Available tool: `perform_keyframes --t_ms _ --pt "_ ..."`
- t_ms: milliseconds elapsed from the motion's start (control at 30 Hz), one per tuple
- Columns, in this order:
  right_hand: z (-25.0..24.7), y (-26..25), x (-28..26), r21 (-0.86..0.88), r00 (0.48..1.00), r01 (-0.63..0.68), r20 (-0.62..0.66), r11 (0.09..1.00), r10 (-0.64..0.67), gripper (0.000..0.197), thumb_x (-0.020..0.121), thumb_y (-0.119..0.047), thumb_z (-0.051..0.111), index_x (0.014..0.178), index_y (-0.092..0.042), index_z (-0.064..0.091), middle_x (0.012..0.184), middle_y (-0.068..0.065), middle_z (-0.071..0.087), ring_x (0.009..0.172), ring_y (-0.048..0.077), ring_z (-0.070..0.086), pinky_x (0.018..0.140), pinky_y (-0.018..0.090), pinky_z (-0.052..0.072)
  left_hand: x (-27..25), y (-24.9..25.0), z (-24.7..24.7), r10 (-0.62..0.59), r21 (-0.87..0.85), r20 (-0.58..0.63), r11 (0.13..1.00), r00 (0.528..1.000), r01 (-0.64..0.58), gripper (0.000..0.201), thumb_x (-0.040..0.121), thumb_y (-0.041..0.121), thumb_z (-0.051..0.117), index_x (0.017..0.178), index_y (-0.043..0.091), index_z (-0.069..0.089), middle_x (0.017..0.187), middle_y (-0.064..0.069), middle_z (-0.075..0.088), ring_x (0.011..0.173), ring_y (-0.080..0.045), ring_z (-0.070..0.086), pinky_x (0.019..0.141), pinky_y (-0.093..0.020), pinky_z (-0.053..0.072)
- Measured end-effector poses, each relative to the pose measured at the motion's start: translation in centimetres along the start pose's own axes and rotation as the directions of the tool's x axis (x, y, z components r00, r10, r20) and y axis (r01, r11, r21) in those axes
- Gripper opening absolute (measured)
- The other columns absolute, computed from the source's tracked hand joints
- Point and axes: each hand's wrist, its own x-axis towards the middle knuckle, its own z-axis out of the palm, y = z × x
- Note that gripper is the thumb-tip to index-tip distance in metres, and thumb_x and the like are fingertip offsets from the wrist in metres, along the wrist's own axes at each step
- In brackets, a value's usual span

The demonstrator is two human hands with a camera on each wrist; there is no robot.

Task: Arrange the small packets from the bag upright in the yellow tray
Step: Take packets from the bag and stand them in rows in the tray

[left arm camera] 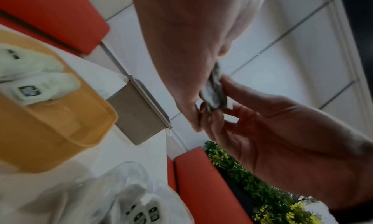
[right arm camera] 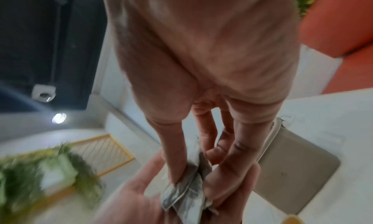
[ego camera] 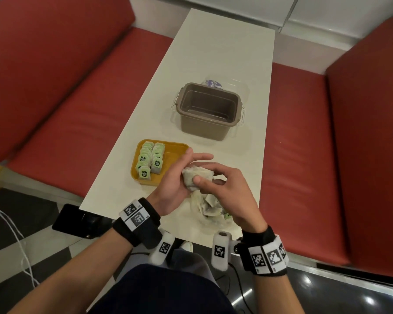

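Right grip [ego camera: 227,193] pinches a packet bunch [ego camera: 196,176] against the flat, spread left grip [ego camera: 175,184], just beside the yellow tray [ego camera: 178,146] and above the bag [ego camera: 210,211]; best to square the edges, then stand them in the tray's bare right side.

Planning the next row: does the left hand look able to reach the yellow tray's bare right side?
Probably yes: the left hand is beside the yellow tray, nothing between, though it and the right hand hold packets.

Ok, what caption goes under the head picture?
Left hand cradles small packets, right hand pinches them, beside the half-filled yellow tray.
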Motion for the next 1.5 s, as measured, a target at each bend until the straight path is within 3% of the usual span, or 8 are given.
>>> perform_keyframes --t_ms 100,367,567,700,800,1033,1333,1500 --pt "1.5 0.9 0.9 -0.297 0.992 -0.008 -0.121 0.955 -0.03 0.033 0.088 -0.044 0.089 0.118 -0.034 0.079 0.082 -0.016 0.069 0.074 0.003 0.068 0.074 0.026 0.054 -0.6 -0.6 -0.8 -0.027 -0.034 0.013 0.999 1.0 0.027 0.055 0.112 0.044 0.041 0.144 0.005 0.062 0.142 -0.025 0.065 0.131 -0.04 0.063 0.115 -0.055 0.045" --pt "5.7 1.1 2.0 -0.537 0.957 0.04 -0.223 0.843 -0.187 0.052 0.086 -0.047 0.088 0.113 -0.03 0.046 0.108 -0.01 0.052 0.083 0.003 0.061 0.074 0.032 0.058 -1.6 -0.2 -4.1 -0.031 -0.075 -0.016 0.997 0.999 0.03 0.042 0.111 0.03 0.052 0.145 0.007 0.06 0.119 -0.023 0.071 0.112 -0.029 0.071 0.103 -0.051 0.052" --pt "6.4 0.9 4.0 -0.525 0.959 0.078 -0.193 0.847 -0.208 0.038 0.093 -0.054 0.079 0.096 -0.033 0.048 0.095 -0.011 0.057 0.081 0.01 0.057 0.069 0.03 0.047 -2.0 1.9 -7.1 -0.075 -0.17 -0.007 0.983 0.997 0.072 0.039 0.11 0.024 0.056 0.138 -0.002 0.061 0.128 -0.025 0.064 0.119 -0.032 0.067 0.1 -0.045 0.061" --pt "6.7 -0.2 4.1 -0.351 0.961 0.197 -0.115 0.916 -0.251 0.011 0.107 -0.018 0.066 0.11 -0.027 0.061 0.101 -0.011 0.071 0.095 0.004 0.071 0.076 0.02 0.052 -1.9 3.2 -8.7 -0.087 -0.124 -0.021 0.989 0.996 0.083 0.036 0.109 0.017 0.059 0.136 -0.006 0.061 0.117 -0.023 0.072 0.104 -0.033 0.073 0.081 -0.029 0.065" --pt "7.1 -0.4 4.5 -0.341 0.957 0.285 0.05 0.896 -0.285 0.043 0.099 0.0 0.066 0.123 -0.035 0.068 0.112 -0.016 0.073 0.105 0.012 0.071 0.082 0.026 0.058 -1.8 4.2 -9.7 -0.076 -0.051 -0.032 0.996 0.997 0.075 0.03 0.106 0.021 0.066 0.128 0.001 0.066 0.108 -0.017 0.074 0.09 -0.025 0.073 0.073 -0.023 0.063" --pt "8.8 -0.4 6.1 -0.302 0.932 0.346 0.0 0.888 -0.363 0.027 0.091 -0.015 0.087 0.112 -0.032 0.081 0.111 -0.011 0.074 0.094 0.019 0.072 0.081 0.042 0.061 -1.4 5.1 -12.5 -0.116 0.049 -0.068 0.992 0.991 0.119 0.025 0.099 0.03 0.075 0.113 0.012 0.064 0.089 -0.01 0.068 0.068 -0.014 0.06 0.049 -0.016 0.044" --pt "9.9 -1.6 9.1 -0.239 0.949 0.27 -0.099 0.933 -0.3 0.01 0.099 -0.022 0.082 0.101 -0.022 0.072 0.098 -0.012 0.078 0.096 0.01 0.075 0.083 0.023 0.06 -0.9 5.2 -16.9 -0.082 0.056 -0.179 0.994 0.98 0.093 0.029 0.104 0.037 0.068 0.114 0.01 0.066 0.088 -0.011 0.069 0.069 -0.016 0.062 0.05 -0.019 0.043" --pt "10.0 2.0 13.1 -0.468 0.971 0.114 -0.135 0.877 -0.198 0.009 0.102 -0.028 0.076 0.106 -0.027 0.068 0.091 -0.013 0.074 0.089 0.003 0.07 0.079 0.02 0.055 -0.4 4.5 -20.2 -0.054 0.122 -0.29 0.988 0.955 0.093 0.023 0.102 0.029 0.073 0.112 0.01 0.066 0.092 -0.013 0.071 0.071 -0.018 0.066 0.054 -0.022 0.048"
